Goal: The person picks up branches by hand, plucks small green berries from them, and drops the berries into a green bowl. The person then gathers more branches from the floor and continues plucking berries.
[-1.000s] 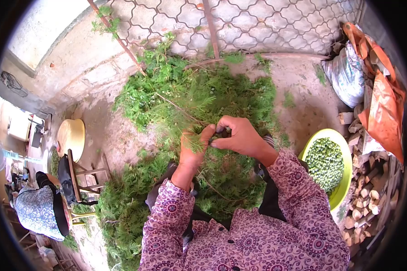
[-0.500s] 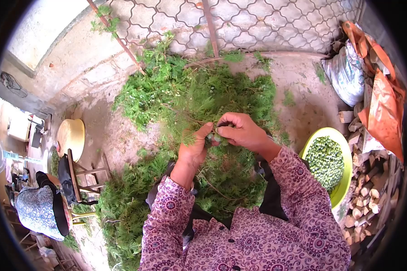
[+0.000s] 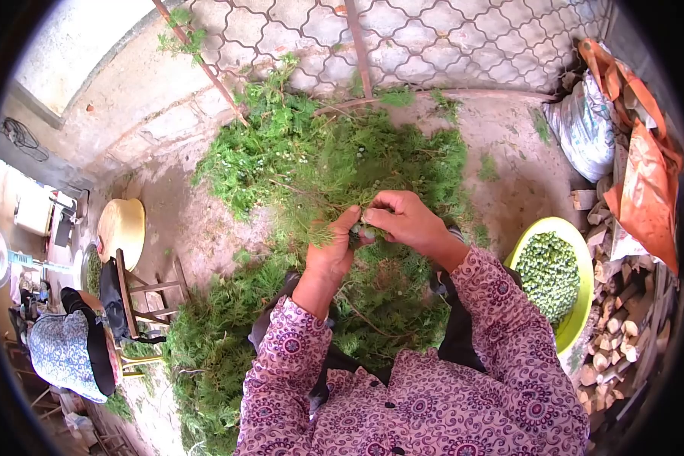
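The floor is bare, weathered concrete in bright daylight. Beyond the grip, a metal lattice grille closes the far side above a low masonry ledge. Left of the grip stand a wooden stool and a round pale basin; a seated person in patterned clothing is further left. Right of the grip are a yellow-green bowl, stacked firewood, a white sack and orange sheeting.
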`<state>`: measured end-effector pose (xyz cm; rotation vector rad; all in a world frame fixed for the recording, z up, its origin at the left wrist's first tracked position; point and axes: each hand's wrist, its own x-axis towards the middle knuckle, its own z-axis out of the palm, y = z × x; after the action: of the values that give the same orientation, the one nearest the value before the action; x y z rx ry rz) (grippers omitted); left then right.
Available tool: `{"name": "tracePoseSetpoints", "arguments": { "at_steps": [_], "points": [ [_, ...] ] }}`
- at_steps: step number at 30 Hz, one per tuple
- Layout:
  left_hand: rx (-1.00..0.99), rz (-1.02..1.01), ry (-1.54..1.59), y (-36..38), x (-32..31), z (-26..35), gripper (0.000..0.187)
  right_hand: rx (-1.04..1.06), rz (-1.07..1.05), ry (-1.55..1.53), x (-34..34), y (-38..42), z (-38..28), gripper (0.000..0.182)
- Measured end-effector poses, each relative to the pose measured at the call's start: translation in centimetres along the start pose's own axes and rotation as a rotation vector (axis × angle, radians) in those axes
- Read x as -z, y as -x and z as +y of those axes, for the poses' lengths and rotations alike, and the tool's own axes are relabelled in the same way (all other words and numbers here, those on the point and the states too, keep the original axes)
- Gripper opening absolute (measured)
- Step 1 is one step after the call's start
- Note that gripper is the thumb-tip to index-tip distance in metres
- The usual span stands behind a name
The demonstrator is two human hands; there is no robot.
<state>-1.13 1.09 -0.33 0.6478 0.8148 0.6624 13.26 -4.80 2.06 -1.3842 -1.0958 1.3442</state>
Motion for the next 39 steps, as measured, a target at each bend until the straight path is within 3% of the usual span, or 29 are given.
{"name": "tracePoseSetpoints", "arguments": {
  "at_steps": [1,3,6,13,16,18,21,25,31,34,38,39],
  "points": [
    [-0.026,0.012,-0.013,0.2,-0.3,0.1,0.010,0.000,-0.001,0.001,0.1,-0.1,0.4,0.022],
    [-0.053,0.025,-0.025,0.1,-0.3,-0.4,0.010,0.201,0.042,0.271,-0.1,-0.5,1.4,0.024],
    [-0.185,0.037,-0.088,-0.3,-0.2,-1.0,0.010,0.231,0.064,0.346,0.1,-0.4,0.9,0.036],
    [-0.169,0.035,-0.125,0.1,-0.5,-0.8,0.008,0.283,0.000,0.447,0.5,0.1,0.3,0.024],
    [-0.146,0.006,-0.081,0.2,-0.8,-0.7,0.008,0.226,-0.036,0.374,0.7,0.5,-0.6,0.023],
    [-0.151,-0.024,-0.042,0.3,-0.9,-0.5,0.009,0.012,-0.121,0.122,1.0,0.7,-0.9,0.022],
    [-0.090,-0.042,-0.084,0.5,-0.6,-0.3,0.013,-0.045,-0.135,0.007,1.0,0.8,-0.6,0.021],
    [-0.123,-0.054,-0.110,0.3,-0.2,-0.3,0.015,-0.019,-0.117,0.030,0.7,0.8,-0.8,0.024],
    [-0.058,0.072,-0.034,0.0,1.0,0.9,0.016,-0.005,-0.170,-0.577,1.7,1.8,-1.3,0.016],
    [-0.045,0.080,-0.005,0.2,0.8,0.7,0.013,0.005,-0.129,-0.661,1.3,2.3,-2.7,0.012],
    [0.011,0.075,0.014,-0.5,1.1,0.5,0.012,0.057,-0.227,-0.488,1.7,1.3,-0.4,0.009],
    [0.012,0.073,0.013,-0.5,0.9,0.6,0.012,0.240,-0.094,-0.125,1.4,1.1,-0.1,0.011]
  ]
}}
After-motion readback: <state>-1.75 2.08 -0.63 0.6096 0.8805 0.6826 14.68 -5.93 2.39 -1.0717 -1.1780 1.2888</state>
